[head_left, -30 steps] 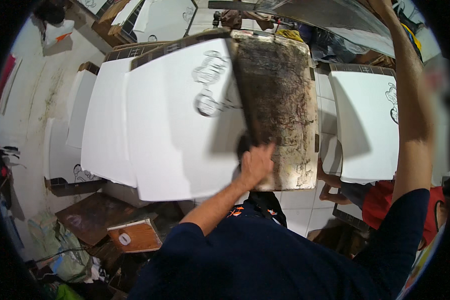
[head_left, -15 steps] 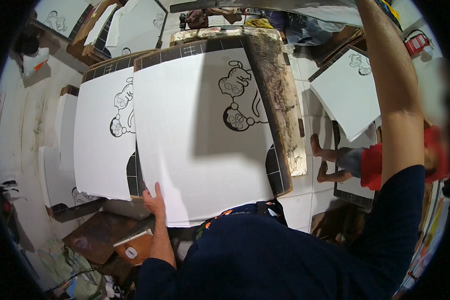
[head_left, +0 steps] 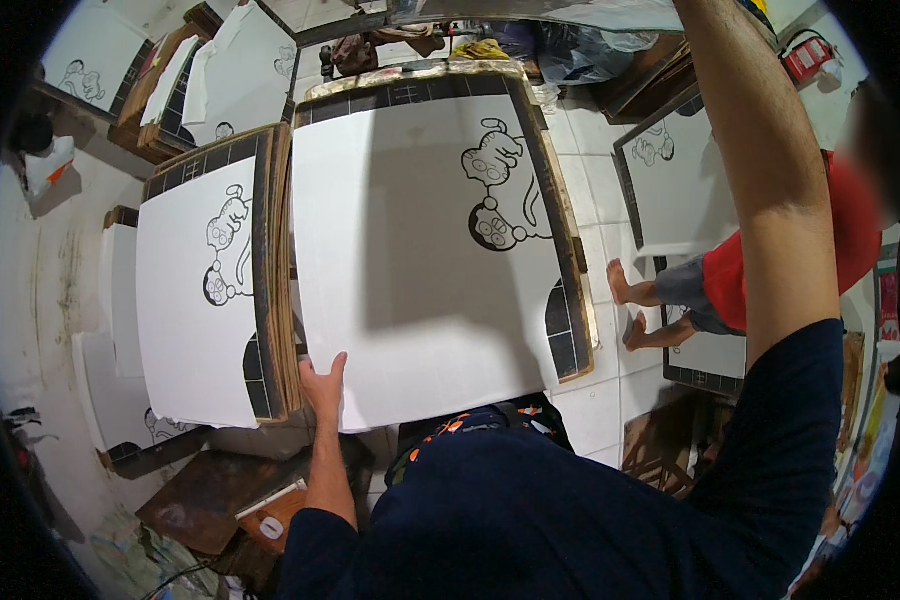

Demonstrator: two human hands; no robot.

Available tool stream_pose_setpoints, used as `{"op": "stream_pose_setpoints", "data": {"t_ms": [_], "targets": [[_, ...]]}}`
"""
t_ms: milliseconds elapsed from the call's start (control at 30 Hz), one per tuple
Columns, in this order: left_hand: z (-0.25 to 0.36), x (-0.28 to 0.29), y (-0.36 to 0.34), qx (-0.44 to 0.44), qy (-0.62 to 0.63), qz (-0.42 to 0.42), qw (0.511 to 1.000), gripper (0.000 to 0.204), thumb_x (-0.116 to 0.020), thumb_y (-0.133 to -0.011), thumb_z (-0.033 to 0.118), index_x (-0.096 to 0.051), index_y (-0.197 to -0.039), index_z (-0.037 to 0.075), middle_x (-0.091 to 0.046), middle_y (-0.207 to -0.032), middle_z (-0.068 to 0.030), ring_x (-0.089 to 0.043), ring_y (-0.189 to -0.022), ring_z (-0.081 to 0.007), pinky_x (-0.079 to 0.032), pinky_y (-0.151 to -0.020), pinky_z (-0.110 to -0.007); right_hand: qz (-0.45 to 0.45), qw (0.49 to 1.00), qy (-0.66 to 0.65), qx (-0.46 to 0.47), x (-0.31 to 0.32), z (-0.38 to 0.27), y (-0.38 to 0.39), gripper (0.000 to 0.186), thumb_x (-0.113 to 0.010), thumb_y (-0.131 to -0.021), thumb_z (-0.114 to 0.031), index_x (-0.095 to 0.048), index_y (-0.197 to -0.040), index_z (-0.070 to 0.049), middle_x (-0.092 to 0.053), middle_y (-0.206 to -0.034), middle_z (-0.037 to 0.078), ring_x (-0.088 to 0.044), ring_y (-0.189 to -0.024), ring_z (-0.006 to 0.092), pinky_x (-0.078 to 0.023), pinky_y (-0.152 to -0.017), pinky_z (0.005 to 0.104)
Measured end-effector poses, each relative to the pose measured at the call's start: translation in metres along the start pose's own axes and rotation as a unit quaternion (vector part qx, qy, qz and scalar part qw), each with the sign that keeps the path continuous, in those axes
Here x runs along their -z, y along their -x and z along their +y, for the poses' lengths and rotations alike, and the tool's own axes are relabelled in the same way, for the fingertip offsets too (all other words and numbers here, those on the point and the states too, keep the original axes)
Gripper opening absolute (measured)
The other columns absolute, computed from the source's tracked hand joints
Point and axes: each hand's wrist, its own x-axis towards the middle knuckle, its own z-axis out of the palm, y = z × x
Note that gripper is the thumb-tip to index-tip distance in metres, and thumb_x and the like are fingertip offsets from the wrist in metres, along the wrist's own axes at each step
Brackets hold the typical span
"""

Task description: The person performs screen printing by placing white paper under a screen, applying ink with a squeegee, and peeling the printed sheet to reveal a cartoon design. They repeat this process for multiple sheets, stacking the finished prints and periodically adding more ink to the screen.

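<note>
A dark board point(head_left: 567, 310) lies in front of me with a white cloth sheet point(head_left: 420, 350) over it. The sheet bears a black outline drawing of two cartoon figures point(head_left: 495, 190) near its right edge. My left hand point(head_left: 322, 388) grips the board's near left corner, thumb up beside the cloth and fingers partly hidden at the edge. Stretched up at the right, my right arm point(head_left: 785, 190) reaches toward a grey framed panel point(head_left: 530, 12) at the top. The right hand itself is cut off by the picture's upper rim.
Left of the board stands a stack of boards point(head_left: 280, 270), a printed sheet point(head_left: 190, 330) on top. Another person in a red shirt point(head_left: 855, 220) stands barefoot on the tiled floor point(head_left: 600, 415) at right, beside another printed board point(head_left: 670, 190). A fire extinguisher point(head_left: 808, 58) hangs at far right.
The board with its sheet has shifted right, off the left stack, onto the support in front of me. My left hand moved with it. At right, the person and the printed sheet there have shifted.
</note>
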Motion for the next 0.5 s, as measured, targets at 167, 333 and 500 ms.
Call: {"op": "stream_pose_setpoints", "data": {"t_ms": [167, 333, 500], "targets": [[0.004, -0.003, -0.013, 0.042, -0.019, 0.013, 0.999, 0.078, -0.093, -0.07, 0.048, -0.057, -0.114, -0.005, -0.065, -0.109, -0.0233, -0.064, -0.103, -0.0369, -0.05, -0.09, -0.046, 0.003, 0.999, 0.032, -0.012, 0.003, 0.0, -0.008, 0.091, -0.068, -0.067, -0.09, -0.081, -0.1, -0.005, -0.077, -0.095, 0.018, -0.073, -0.092, 0.0293, -0.056, -0.081, 0.0409], [0.004, -0.015, -0.031, 0.075, -0.037, 0.011, 0.996, 0.086, -0.094, -0.067, 0.05, -0.053, -0.118, -0.006, -0.063, -0.11, -0.0232, -0.063, -0.104, -0.0363, -0.049, -0.093, -0.046, 0.004, 0.999, 0.047, -0.014, 0.009, 0.0, -0.01, 0.094, -0.066, -0.067, -0.092, -0.081, -0.102, -0.006, -0.078, -0.098, 0.018, -0.073, -0.095, 0.0299, -0.055, -0.083, 0.0427], [-0.011, -0.027, -0.036, 0.122, -0.032, -0.012, 0.992, 0.093, -0.093, -0.067, 0.051, -0.052, -0.125, -0.008, -0.057, -0.124, -0.0257, -0.058, -0.115, -0.038, -0.048, -0.097, -0.047, 0.0, 1.0, 0.001, -0.011, 0.008, -0.004, 0.003, 0.091, -0.068, -0.069, -0.089, -0.082, -0.101, -0.005, -0.077, -0.096, 0.02, -0.074, -0.094, 0.0307, -0.056, -0.083, 0.043]]}}
